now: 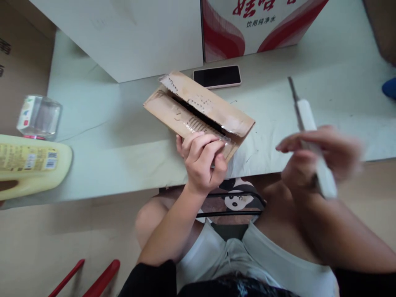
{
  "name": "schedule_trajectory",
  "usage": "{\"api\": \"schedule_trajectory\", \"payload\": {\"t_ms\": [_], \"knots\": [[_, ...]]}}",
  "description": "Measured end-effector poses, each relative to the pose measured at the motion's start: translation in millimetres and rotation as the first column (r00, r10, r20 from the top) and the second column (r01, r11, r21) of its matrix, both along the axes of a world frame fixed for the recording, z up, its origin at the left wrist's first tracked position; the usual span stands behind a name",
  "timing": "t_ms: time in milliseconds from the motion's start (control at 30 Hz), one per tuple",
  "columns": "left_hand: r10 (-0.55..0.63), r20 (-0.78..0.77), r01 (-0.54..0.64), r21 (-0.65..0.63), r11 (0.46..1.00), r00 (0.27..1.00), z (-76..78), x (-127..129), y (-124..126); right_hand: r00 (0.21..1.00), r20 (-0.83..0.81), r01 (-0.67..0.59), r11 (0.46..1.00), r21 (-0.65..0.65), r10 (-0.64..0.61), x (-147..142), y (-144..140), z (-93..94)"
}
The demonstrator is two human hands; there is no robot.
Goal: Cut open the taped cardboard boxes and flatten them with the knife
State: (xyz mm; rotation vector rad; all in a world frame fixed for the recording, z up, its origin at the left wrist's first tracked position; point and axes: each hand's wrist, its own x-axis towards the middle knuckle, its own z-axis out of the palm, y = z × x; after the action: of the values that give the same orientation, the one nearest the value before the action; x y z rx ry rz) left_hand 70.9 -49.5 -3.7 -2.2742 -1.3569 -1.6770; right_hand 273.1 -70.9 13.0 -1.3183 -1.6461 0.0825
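Note:
A small brown cardboard box [198, 109] lies on the pale table [102, 136], its taped top seam slit open along the middle. My left hand [202, 161] grips the box's near edge, fingers curled over the flap. My right hand [318, 159], blurred by motion, holds a white-handled utility knife [307, 123] to the right of the box, its blade pointing away from me and apart from the cardboard.
A black phone [217, 76] lies behind the box. A white box [130, 37] and a red-and-white carton [256, 24] stand at the back. At the left sit a yellow bottle [31, 163] and a clear jar [40, 117]. Red handles [93, 280] show on the floor.

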Motion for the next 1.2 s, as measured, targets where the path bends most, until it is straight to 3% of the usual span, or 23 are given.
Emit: {"api": "schedule_trajectory", "payload": {"t_ms": [67,133,233,333,533,667,833,1000,1100,1200], "knots": [[-0.034,0.012,0.034,0.009,0.999,0.999,-0.7,-2,1,0.992,0.119,0.054,0.998,-0.033,-0.05,0,14,-7.1],[-0.067,0.026,0.066,0.034,0.997,0.997,-2.4,-4,2,0.962,0.273,0.097,0.969,-0.228,-0.032,-1,25,-14.5],[-0.054,0.008,0.054,0.066,0.996,0.998,-4.3,-6,3,0.918,0.395,0.182,0.836,-0.518,0.044,0,34,-29.2],[-0.003,-0.023,0.004,0.063,0.998,1.0,-2.0,-10,1,0.883,0.461,0.238,0.763,-0.601,0.088,1,37,-43.1],[0.107,0.077,-0.096,-0.135,0.986,0.991,5.0,-36,3,0.885,0.464,0.263,0.792,-0.551,0.029,-4,39,-49.3],[0.159,0.183,-0.129,-0.169,0.977,0.97,3.8,-60,10,0.908,0.417,0.22,0.806,-0.55,0.037,-11,40,-46.9],[0.402,0.345,-0.314,-0.285,0.906,0.848,4.7,-78,21,0.922,0.382,0.147,0.859,-0.49,0.059,-20,39,-46.6],[0.456,0.415,-0.256,-0.452,0.855,0.787,2.7,-90,33,0.935,0.344,0.077,0.894,-0.442,0.09,-27,38,-50.8],[0.525,0.576,-0.184,-0.546,0.818,0.626,-0.1,-94,39,0.939,0.304,-0.017,0.905,-0.426,0.161,-30,40,-51.8],[0.504,0.684,0.026,-0.607,0.795,0.527,-3.7,-97,43,0.927,0.246,-0.161,0.893,-0.42,0.282,-29,42,-50.1]]}}
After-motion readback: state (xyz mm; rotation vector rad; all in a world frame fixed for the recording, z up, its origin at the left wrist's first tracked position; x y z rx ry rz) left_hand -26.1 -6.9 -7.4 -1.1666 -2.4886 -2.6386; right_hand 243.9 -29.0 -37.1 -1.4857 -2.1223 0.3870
